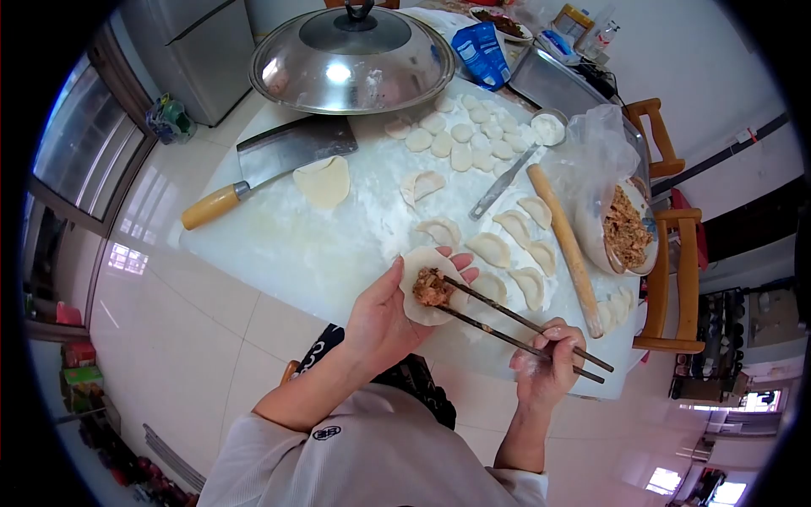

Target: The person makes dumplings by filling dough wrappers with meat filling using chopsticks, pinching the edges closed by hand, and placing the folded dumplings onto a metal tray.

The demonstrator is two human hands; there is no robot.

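A round dumpling wrapper [416, 310] lies across the palm and fingers of my left hand [378, 319], with a clump of meat filling [432, 288] at its middle. My right hand [547, 365] grips a pair of dark chopsticks [507, 337]; their tips touch the filling. Just beyond my left hand, several folded dumplings [489, 250] sit on the floured white board [270, 228]. To their right lies a wooden rolling pin [564, 247]. A bowl of filling [627, 230], partly covered by a clear plastic bag [601, 148], stands at the right.
A cleaver [296, 145] lies at the left, its wooden handle over the board's edge, beside a loose wrapper [323, 182]. Several small dough rounds [461, 133], a metal spatula [504, 184] and a cup of flour [548, 128] are farther back. A large domed lid [355, 76] stands behind.
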